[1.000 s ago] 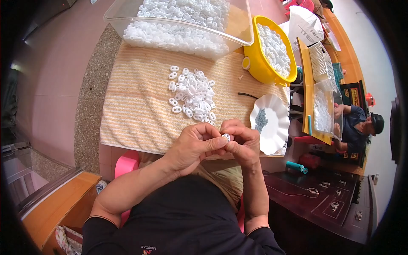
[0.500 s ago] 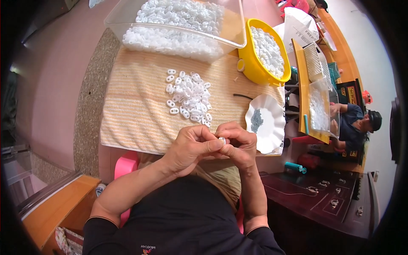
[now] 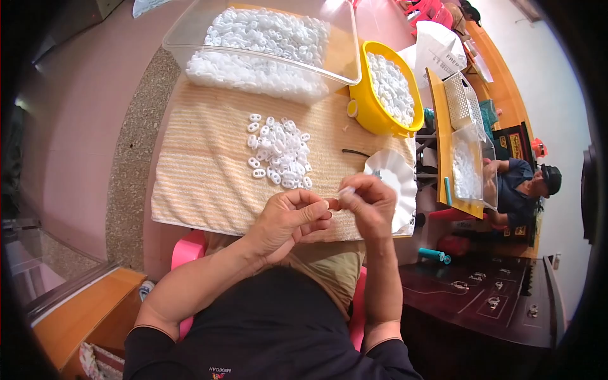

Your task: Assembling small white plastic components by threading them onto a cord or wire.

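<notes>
Over the near edge of a striped towel (image 3: 202, 171), my two hands are close together. The fingertips of my left hand (image 3: 288, 218) are pinched; whatever they hold, if anything, is too small to make out. In the pinch of my right hand (image 3: 372, 206) is a small white plastic piece (image 3: 346, 191), slightly blurred. Beyond my hands lies a loose pile of white oval two-hole plastic pieces (image 3: 278, 152). A white scalloped plate (image 3: 406, 183) sits partly behind my right hand, with a bit of its small grey parts (image 3: 377, 173) showing.
A clear bin (image 3: 345, 77) of white pieces stands at the back, beside a yellow tub (image 3: 362, 111) filled with similar pieces. A thin black stick (image 3: 355, 152) lies near the plate. At right, a person (image 3: 522, 187) works at another table by a clear box (image 3: 467, 168).
My hands have come slightly apart, the right one lifting away with a white piece. It now covers part of the plate and most of the grey parts. The whole view has shifted a little.
</notes>
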`<state>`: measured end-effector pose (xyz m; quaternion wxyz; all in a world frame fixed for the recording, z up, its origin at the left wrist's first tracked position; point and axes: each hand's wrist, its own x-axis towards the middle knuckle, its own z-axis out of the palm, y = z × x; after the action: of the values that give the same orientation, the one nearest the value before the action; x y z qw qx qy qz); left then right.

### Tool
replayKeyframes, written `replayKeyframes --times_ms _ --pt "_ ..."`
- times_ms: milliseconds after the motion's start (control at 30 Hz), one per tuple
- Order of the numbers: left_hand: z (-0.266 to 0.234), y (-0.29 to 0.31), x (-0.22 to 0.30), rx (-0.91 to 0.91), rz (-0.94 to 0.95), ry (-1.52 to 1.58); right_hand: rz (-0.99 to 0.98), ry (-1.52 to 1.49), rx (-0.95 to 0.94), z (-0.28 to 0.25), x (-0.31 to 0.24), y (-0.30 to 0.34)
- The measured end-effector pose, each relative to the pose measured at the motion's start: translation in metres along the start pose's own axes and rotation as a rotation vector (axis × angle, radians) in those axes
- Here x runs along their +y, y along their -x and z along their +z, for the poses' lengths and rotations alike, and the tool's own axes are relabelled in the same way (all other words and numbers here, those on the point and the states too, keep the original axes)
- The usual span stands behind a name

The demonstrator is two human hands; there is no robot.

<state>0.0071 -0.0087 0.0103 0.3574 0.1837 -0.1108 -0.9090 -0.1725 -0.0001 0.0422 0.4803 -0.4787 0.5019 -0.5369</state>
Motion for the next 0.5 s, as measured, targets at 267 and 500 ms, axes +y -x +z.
replayKeyframes --times_ms 267,500 --pt "-0.003 -0.001 -0.002 0.043 0.022 -0.097 -0.367 0.382 0.398 -0.07 -0.051 -0.113" --pt "-0.003 -0.002 0.001 0.065 0.05 -0.101 -0.386 0.567 0.228 -0.067 -0.036 -0.095"
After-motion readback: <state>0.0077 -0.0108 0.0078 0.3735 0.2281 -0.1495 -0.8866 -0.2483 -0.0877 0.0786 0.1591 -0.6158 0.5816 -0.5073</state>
